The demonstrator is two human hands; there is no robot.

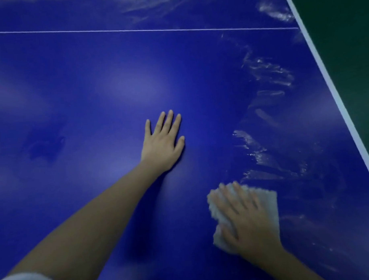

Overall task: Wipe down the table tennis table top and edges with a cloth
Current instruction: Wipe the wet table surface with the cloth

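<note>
The blue table tennis table top point(94, 90) fills most of the head view. My left hand point(163, 142) lies flat on it near the middle, fingers straight and slightly spread. My right hand point(245, 219) presses flat on a pale folded cloth point(269, 201) at the lower right, fingers extended over it; the hand and cloth look blurred. Wet glistening streaks point(267, 74) run up the table surface above the cloth, toward the right edge.
A thin white centre line point(133, 30) crosses the table near the top. The white edge stripe point(332, 88) runs diagonally down the right side, with dark green floor point(351, 29) beyond it. A dull smudge point(45, 144) marks the left part of the surface.
</note>
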